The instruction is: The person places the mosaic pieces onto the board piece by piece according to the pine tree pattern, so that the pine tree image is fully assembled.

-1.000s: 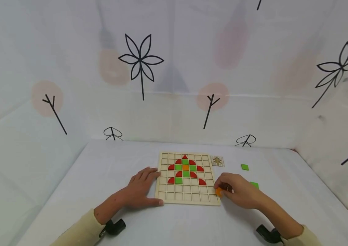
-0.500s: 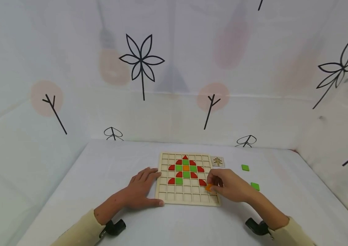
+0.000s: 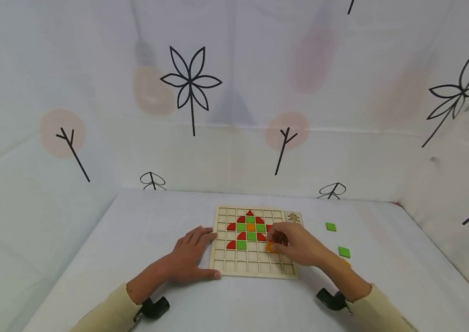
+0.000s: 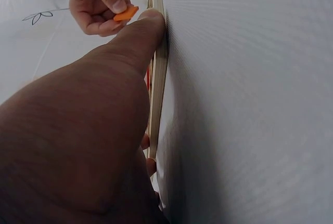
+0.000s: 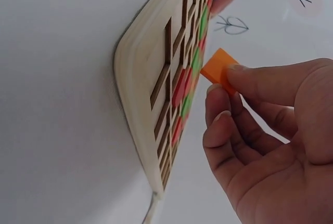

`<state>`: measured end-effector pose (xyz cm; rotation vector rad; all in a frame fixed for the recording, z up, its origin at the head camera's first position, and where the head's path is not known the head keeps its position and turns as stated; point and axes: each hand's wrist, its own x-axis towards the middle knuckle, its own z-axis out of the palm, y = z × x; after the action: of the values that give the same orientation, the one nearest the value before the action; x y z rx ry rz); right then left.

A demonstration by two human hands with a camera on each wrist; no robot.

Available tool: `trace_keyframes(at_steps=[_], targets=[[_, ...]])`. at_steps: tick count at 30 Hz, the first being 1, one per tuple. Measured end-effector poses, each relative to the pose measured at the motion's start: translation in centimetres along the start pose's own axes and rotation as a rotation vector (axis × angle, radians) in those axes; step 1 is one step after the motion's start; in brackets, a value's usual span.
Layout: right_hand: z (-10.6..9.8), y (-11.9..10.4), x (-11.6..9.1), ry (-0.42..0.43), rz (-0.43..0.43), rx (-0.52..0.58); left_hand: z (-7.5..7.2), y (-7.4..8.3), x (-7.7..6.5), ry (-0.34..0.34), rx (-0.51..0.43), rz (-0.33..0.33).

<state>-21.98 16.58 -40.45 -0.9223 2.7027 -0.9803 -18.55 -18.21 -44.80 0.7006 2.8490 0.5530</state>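
Observation:
My right hand (image 3: 296, 242) pinches an orange square tile (image 5: 220, 68) between thumb and fingers. In the head view the tile hangs over the right part of a wooden grid board (image 3: 228, 265). Red quarter-round tiles (image 3: 231, 245), green square tiles (image 3: 241, 245) and one orange tile (image 3: 251, 227) sit in the board's cells, with a red triangle (image 3: 249, 213) at the top. My left hand (image 3: 189, 256) lies spread at the board's left side, fingertips and thumb at its edge. The right hand hides some cells on that side.
Two green square tiles (image 3: 331, 227) lie on the white table right of the board. Another orange tile (image 3: 346, 263) shows partly behind the right forearm. A small pattern card (image 3: 294, 216) lies at the board's upper right corner. White patterned cloth (image 3: 234, 157) stands behind.
My right hand has carried the orange tile leftward from the board's right edge to over its cells. A second orange tile has come into view by the forearm. The left hand stays put.

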Motion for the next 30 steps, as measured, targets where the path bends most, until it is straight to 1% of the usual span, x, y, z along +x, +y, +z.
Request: trace_keyframes(at_steps=[4,11,15,23,30], targets=[[0.4,-0.2,0.8,-0.003,0.010,0.010,0.0,0.0,0.0,-0.001,-0.006,0.000],[1.4,0.0,2.1,-0.021,-0.015,0.023,-0.1,0.0,-0.1,-0.001,-0.011,0.007],[1.9,-0.2,2.7,-0.032,-0.012,0.020,-0.1,0.0,-0.1,-0.002,-0.012,0.008],[2.6,-0.7,3.6,-0.018,0.007,0.001,0.0,-0.1,-0.1,-0.006,-0.005,0.010],[3.1,-1.1,4.2,0.011,0.004,-0.005,-0.2,0.0,-0.1,-0.005,-0.011,0.014]])
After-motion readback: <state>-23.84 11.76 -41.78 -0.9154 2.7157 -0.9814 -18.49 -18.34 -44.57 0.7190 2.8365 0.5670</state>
